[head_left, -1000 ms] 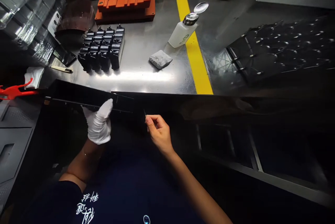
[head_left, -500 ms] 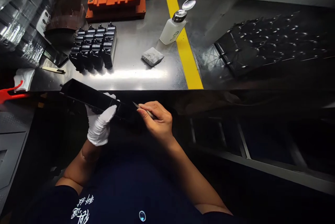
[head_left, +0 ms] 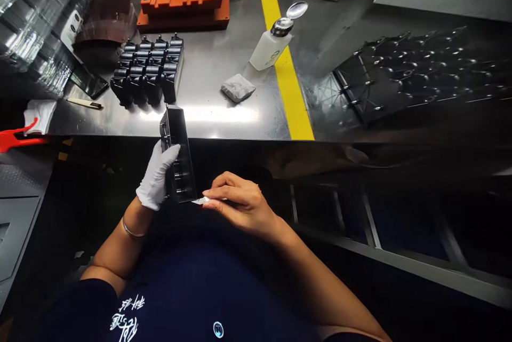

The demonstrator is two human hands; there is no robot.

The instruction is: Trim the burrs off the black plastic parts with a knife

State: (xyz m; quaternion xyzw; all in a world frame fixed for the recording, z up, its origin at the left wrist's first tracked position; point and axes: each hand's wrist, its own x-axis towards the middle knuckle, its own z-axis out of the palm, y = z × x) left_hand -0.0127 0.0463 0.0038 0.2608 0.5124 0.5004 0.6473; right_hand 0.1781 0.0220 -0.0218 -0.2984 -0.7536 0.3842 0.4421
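Observation:
In my gloved left hand [head_left: 157, 175] is a long black plastic housing [head_left: 182, 142], tilted nearly upright, with its hollow inside facing right. The thumb presses on its edge and the other fingers are behind it. My bare right hand [head_left: 240, 200] pinches a small knife [head_left: 199, 201] with a light-coloured handle, mostly hidden by the fingers. Its blade reaches the lower corner of the housing; whether it touches cannot be made out. Similar black parts [head_left: 148, 70] stand in a row on the metal bench behind my left hand.
On the metal bench [head_left: 208, 70] are a folded grey-white cloth [head_left: 238, 88], a white pump bottle [head_left: 271, 48] with its lid up, and an orange fixture [head_left: 184, 0]. A cutter [head_left: 85, 103] lies at left. Black moulded parts [head_left: 416, 70] are at right, past yellow tape [head_left: 288, 86].
The black housing has been turned from lying slanted to nearly upright. My right hand has moved down, bringing the knife blade to the housing's lower corner.

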